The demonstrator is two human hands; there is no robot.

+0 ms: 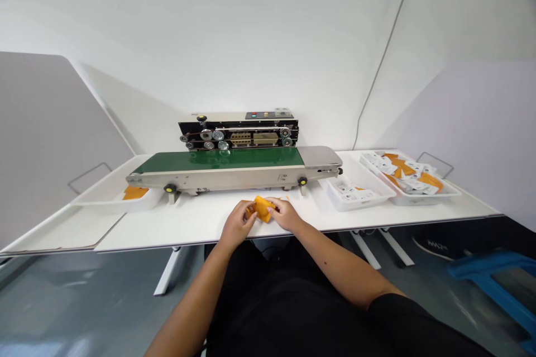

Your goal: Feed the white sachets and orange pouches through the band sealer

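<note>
Between my two hands, just above the front part of the white table, is a small orange packet [262,209]. My left hand [238,223] grips its left side with thumb and fingers. On the other side, my right hand [285,214] pinches the packet's right edge. The packet looks bent or creased, and my fingers cover parts of its edges. Directly behind my hands stands a band sealing machine [238,132] with rollers and a green conveyor belt [221,159].
To the left, a white tray [146,203] holds orange packets [135,193]. On the right are a tray [341,205] of white packets and a fuller tray [450,191] of orange and white ones. A blue stool [489,262] and another person's shoe [433,247] are at lower right.
</note>
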